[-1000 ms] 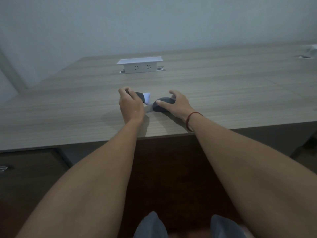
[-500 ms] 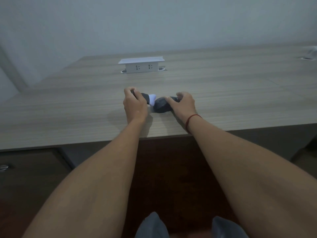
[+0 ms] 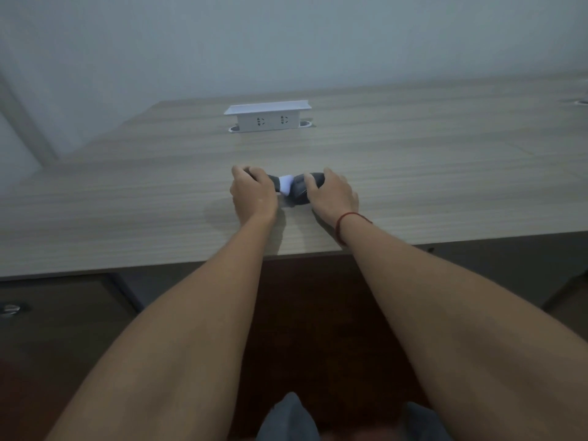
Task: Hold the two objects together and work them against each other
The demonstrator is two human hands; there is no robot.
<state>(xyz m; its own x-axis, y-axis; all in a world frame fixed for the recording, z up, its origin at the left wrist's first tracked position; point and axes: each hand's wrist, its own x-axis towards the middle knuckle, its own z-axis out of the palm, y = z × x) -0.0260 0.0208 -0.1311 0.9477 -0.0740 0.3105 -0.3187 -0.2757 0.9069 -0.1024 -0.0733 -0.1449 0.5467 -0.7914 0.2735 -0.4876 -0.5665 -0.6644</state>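
- The left hand [image 3: 253, 194] has its fingers curled round the dark left end of a small grey-and-white bundle, seemingly socks [image 3: 288, 187], lying on the counter [image 3: 413, 173] near its front edge, well short of the socket box [image 3: 268, 116].
- The right hand [image 3: 332, 192] grips the rounded dark end, its fingers wrapped over it.
- The white middle shows between the two hands; a pull in opposite directions could, I judge, stretch the fabric or undo the bundle.
- Both holds look shallow, at the ends only, so one end may slip free and flop.
- The bundle sits near the counter edge; a tug toward the body could drag it off onto the floor.
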